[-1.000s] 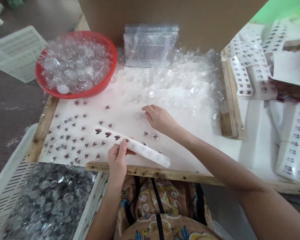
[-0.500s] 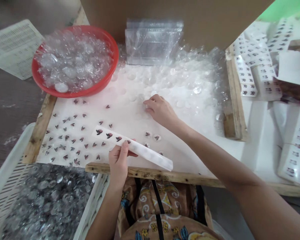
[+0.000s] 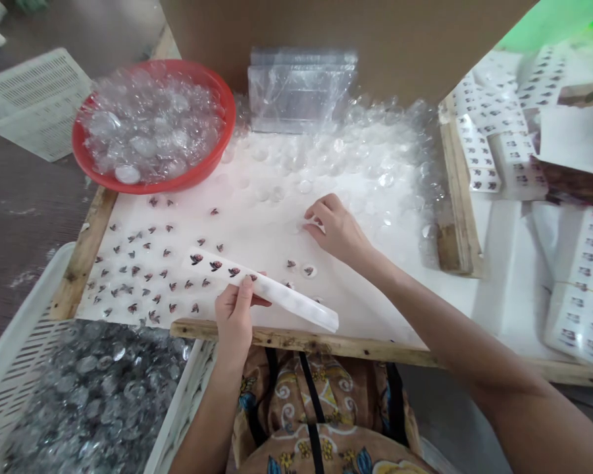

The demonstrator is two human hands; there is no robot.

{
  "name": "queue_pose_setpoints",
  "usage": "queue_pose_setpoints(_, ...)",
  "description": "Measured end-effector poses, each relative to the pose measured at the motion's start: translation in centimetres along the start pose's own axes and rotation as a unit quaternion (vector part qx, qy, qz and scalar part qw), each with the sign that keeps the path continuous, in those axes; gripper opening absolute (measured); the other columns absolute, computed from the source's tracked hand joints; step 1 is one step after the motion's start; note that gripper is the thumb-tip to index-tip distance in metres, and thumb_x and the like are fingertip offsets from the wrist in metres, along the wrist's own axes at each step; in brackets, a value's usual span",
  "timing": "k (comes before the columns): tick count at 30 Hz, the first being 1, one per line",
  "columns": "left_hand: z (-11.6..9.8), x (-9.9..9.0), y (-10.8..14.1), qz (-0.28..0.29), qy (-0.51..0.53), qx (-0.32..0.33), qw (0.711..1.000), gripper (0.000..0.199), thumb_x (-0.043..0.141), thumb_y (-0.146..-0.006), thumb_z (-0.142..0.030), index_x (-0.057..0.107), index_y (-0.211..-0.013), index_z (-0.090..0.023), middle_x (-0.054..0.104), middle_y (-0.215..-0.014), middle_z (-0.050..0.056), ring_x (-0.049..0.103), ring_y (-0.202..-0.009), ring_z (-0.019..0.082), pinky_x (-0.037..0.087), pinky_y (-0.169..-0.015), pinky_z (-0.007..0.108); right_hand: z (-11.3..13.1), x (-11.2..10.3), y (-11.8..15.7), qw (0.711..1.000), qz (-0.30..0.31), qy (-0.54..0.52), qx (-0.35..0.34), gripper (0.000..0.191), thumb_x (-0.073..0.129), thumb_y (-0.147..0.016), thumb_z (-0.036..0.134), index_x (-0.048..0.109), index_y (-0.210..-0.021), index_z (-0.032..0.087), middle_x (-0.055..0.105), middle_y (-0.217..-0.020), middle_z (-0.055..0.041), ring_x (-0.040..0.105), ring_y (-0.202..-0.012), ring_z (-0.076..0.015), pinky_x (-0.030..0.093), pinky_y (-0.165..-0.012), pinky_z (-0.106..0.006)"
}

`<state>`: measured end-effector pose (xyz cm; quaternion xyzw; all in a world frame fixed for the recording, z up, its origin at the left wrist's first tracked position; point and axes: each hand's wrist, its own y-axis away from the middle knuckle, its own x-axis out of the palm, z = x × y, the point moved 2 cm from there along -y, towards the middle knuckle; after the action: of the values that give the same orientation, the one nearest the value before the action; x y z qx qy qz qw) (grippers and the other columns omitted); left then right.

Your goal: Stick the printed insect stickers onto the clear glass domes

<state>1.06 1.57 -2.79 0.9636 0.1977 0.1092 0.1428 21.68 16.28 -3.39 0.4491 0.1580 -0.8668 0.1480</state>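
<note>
- We see the printed strip (image 3: 301, 306) in the left hand (image 3: 234, 316): the thumb presses on top, the fingers pass below, and the grip is closed around its middle part.
- The right hand (image 3: 340, 230) is above the white surface (image 3: 257, 230), with its fingers bent and the thumb near to them. Something pale is by the fingertips, but we cannot tell if it is pinched.
- From the right hand, the strip lies to the left and nearer to the body; the left hand is the nearer one, as it touches it.
- The strip's long axis is slanting: its end with dark pictures points left and away from us, its blank end points right and towards the wooden edge (image 3: 345, 346).
- Beyond the right fingertips, we see a clear disc (image 3: 305, 187), apart from them.
</note>
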Motion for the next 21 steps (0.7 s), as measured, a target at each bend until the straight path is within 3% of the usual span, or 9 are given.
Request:
queue_pose_setpoints(6, 0.0, 0.0, -0.1, -0.005, -0.005, 0.002, 1.000, 0.039, 0.072, -0.082, -0.052, 0.074, -0.082, -0.013, 0.080, -0.085, 0.010, 0.072, -0.059, 0.018, 0.060, -0.055, 0.028, -0.7, -0.8, 3.9, 1.000, 0.002, 0.002, -0.004, 0.021, 0.059, -0.089, 0.025, 0.059, -0.109, 0.019, 0.054, -0.120, -0.0146, 0.063, -0.083, -0.0216, 0.053, -0.070, -0.038)
queue_pose_setpoints(16, -0.1, 0.2, -0.1, -0.014, 0.008, 0.010, 1.000, 0.038, 0.074, -0.080, -0.051, 0.076, -0.085, -0.013, 0.079, -0.086, 0.009, 0.069, -0.059, 0.015, 0.059, -0.052, 0.024, -2.3, -2.0, 4.1, 0.999, -0.004, -0.008, 0.046, 0.029, 0.067, -0.086, 0.030, 0.062, -0.113, 0.021, 0.061, -0.112, -0.0120, 0.065, -0.092, -0.0259, 0.053, -0.077, -0.041)
queue_pose_setpoints(21, 0.1, 0.1, -0.2, -0.015, 0.011, 0.009, 1.000, 0.037, 0.075, -0.079, -0.050, 0.075, -0.081, -0.013, 0.079, -0.086, 0.009, 0.068, -0.058, 0.014, 0.059, -0.051, 0.024, -3.3, -2.2, 5.2, 1.000, -0.004, 0.006, 0.025, 0.018, 0.057, -0.091, 0.024, 0.068, -0.104, 0.022, 0.065, -0.108, -0.0123, 0.062, -0.101, -0.0281, 0.052, -0.086, -0.044)
